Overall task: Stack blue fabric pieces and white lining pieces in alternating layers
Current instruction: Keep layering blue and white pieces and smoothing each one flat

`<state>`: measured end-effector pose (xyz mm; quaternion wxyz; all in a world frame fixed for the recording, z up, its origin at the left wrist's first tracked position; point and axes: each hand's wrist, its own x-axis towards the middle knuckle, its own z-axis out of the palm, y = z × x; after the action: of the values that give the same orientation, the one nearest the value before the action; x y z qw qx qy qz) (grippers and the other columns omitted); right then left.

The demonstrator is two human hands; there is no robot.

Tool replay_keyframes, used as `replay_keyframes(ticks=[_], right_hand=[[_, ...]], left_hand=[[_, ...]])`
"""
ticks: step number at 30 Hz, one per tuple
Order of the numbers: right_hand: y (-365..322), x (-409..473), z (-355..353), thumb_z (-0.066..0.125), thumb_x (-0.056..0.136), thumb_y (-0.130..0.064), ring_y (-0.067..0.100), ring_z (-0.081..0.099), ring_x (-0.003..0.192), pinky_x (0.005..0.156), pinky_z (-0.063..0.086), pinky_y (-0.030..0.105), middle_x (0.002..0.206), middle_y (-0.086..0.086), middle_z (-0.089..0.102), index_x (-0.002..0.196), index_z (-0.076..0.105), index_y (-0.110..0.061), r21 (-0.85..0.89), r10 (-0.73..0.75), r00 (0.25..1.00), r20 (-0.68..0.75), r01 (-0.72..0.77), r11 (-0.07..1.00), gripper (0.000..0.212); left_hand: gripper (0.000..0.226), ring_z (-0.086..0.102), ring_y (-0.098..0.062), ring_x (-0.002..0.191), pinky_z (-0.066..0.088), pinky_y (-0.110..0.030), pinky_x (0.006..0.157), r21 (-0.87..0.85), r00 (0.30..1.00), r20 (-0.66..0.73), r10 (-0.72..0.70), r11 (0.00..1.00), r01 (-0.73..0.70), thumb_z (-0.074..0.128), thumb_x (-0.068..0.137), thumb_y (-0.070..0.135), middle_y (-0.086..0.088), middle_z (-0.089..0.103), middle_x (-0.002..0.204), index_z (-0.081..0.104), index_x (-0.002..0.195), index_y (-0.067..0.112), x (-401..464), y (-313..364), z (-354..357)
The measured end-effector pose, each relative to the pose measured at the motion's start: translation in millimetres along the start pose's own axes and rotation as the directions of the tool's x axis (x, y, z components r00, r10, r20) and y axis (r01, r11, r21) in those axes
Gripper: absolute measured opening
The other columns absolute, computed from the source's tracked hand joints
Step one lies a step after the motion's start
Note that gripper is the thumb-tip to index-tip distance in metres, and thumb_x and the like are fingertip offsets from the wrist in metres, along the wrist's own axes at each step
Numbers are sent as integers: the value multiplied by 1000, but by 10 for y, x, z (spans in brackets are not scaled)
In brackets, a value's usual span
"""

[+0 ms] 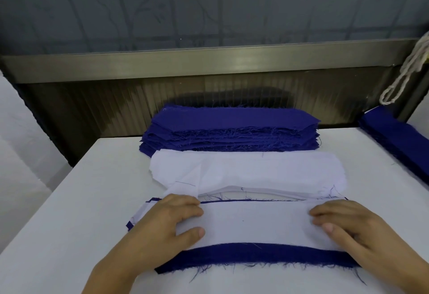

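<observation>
Near edge of a white table (76, 200): a white lining piece (255, 224) lies on top of a blue fabric piece (255, 256), whose blue edge shows along the near side and at the left corner. The left hand (162, 226) rests on the lining's left end, the right hand (352, 231) on its right end. Fingers of both hands lie nearly straight, pressing flat on the lining and grasping nothing. Just beyond the fingertips lies a pile of white lining pieces (267, 170), its near edge lifted. Farther still stands a stack of blue fabric pieces (232, 128). A 2nd blue stack (399, 140) lies at far right.
</observation>
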<state>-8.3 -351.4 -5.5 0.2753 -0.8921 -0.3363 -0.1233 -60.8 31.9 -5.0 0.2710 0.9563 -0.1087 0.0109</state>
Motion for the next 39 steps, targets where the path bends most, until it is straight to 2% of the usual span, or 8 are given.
replay_keyframes(ticks=[7, 14, 20, 23, 28, 32, 36, 39], right_hand=[[-68, 24, 38, 49, 94, -39, -6, 57, 104, 90, 40, 12, 107, -28, 62, 91, 75, -30, -10, -8, 1000, 8, 8, 1000, 28], [-107, 24, 98, 69, 85, -29, -11, 53, 104, 90, 36, 3, 104, -25, 64, 91, 76, -29, -27, 34, 998, 46, -33, 999, 9], [-133, 36, 98, 65, 81, -31, -11, 52, 103, 90, 35, 3, 102, -25, 64, 90, 76, -30, -25, 58, 997, 59, -56, 998, 14], [-142, 44, 104, 70, 85, -28, -9, 53, 100, 89, 37, 6, 100, -22, 64, 88, 75, -29, -50, 45, 998, 33, -43, 998, 7], [-159, 65, 109, 70, 81, -25, -7, 55, 94, 84, 42, 11, 97, -19, 65, 85, 75, -27, -68, 39, 999, 11, -38, 997, 7], [-162, 72, 117, 74, 77, -19, -5, 56, 94, 84, 42, 13, 97, -19, 65, 85, 75, -26, -53, 51, 999, 17, -50, 997, 11], [-167, 74, 111, 74, 82, -18, -5, 55, 94, 84, 42, 13, 97, -19, 65, 85, 74, -26, -43, 55, 998, 34, -54, 998, 8], [-190, 81, 108, 69, 81, -23, -6, 56, 96, 84, 41, 11, 98, -21, 64, 85, 74, -27, -30, 72, 997, 34, -71, 997, 8]], left_hand=[[52, 45, -7, 99, 39, -21, 80, 91, 845, -499, -195, 957, 275, 74, 77, 40, 14, 46, 116, 54, 123, 28, 225, -46, 46], [8, 56, -12, 80, 46, -26, 70, 165, 892, -441, -102, 967, 193, 67, 86, 19, 10, 60, 84, 71, 92, 23, 425, -129, -84], [36, 46, -7, 55, 34, -16, 51, -172, 876, -367, -312, 949, 265, 54, 94, 31, 5, 51, 60, 57, 66, 9, 529, -253, -247], [33, 44, -7, 57, 33, -17, 52, -287, 844, -369, -389, 912, 294, 53, 95, 26, -4, 52, 61, 60, 72, 3, 615, -249, -263], [23, 56, 3, 76, 37, -8, 58, -554, 764, -343, -546, 774, 305, 57, 92, 19, 23, 63, 77, 67, 78, 35, 743, -219, -290], [25, 53, -8, 90, 39, -18, 78, -567, 658, -430, -618, 752, 335, 56, 93, 17, 10, 60, 105, 61, 118, 19, 766, -230, -227], [32, 50, -26, 111, 40, -38, 95, 30, 592, -769, -242, 911, 412, 61, 90, 17, -10, 57, 124, 60, 121, 11, 640, -184, -166], [16, 48, -5, 94, 36, -19, 88, 196, 706, -703, 85, 977, 78, 56, 92, 15, 3, 63, 103, 67, 103, 15, 557, 5, -107]])
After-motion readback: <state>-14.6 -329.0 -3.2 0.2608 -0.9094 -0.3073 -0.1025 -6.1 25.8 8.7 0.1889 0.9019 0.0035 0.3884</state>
